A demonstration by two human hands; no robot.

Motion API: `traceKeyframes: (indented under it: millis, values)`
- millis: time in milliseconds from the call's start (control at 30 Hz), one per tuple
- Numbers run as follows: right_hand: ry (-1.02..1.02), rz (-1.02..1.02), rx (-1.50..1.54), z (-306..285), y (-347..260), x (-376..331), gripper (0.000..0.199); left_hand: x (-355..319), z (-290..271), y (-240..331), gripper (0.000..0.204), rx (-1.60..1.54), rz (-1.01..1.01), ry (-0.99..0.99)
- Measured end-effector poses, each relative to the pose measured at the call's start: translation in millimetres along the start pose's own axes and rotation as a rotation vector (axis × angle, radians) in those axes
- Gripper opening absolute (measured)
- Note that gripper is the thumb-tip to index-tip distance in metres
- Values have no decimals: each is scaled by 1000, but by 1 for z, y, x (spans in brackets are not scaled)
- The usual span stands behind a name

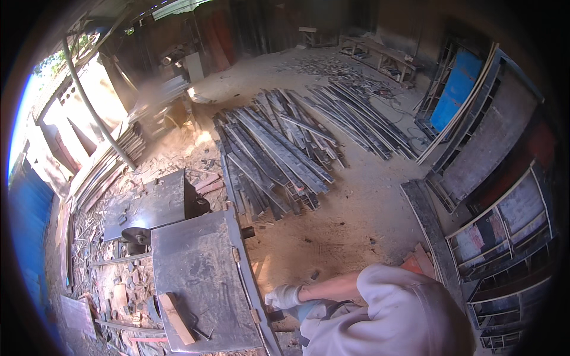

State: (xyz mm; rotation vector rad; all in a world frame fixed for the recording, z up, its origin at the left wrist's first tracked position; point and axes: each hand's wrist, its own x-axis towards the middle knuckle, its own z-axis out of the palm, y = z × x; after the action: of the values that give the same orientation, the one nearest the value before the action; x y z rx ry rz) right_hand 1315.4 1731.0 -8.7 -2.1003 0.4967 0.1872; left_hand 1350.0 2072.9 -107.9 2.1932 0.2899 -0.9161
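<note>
A gloved hand in a white work glove shows at the lower middle, on a bare forearm that comes out of a pale sleeve. From the angle it seems to be the person's right hand, though the bent view makes that hard to settle; the other hand is out of sight. The fingers are curled together, close against the near edge of the dark metal table, but whether they clamp on anything cannot be told, as the glove hides what lies under them.

To the left of the hand, on the table top, lies a short wooden block, well apart from the glove. Farther off, beyond the table's far corner, stands a round saw blade beside a second dark table. Ahead of the hand, across the sandy floor, lies a wide pile of long dark planks. To the right of the arm, framed panels lean in a row.
</note>
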Motion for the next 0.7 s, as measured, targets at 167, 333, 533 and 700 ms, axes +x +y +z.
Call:
traceKeyframes:
  millis: [167, 333, 533, 700]
  values:
    - [-48, -134, 14, 7, -44, 85, 29, -61, -38, -69, 30, 23, -48, 149]
    - [-265, -182, -112, 22, -81, 151, 29, -142, -40, -55, 26, -731, -339, 361]
    - [-339, -526, -617, 74, -159, 237, 51, -204, 9, -65, 28, -832, -476, 505]
    - [-114, -1061, -981, 126, -193, 332, 68, -244, 42, -57, 31, -753, -624, 518]
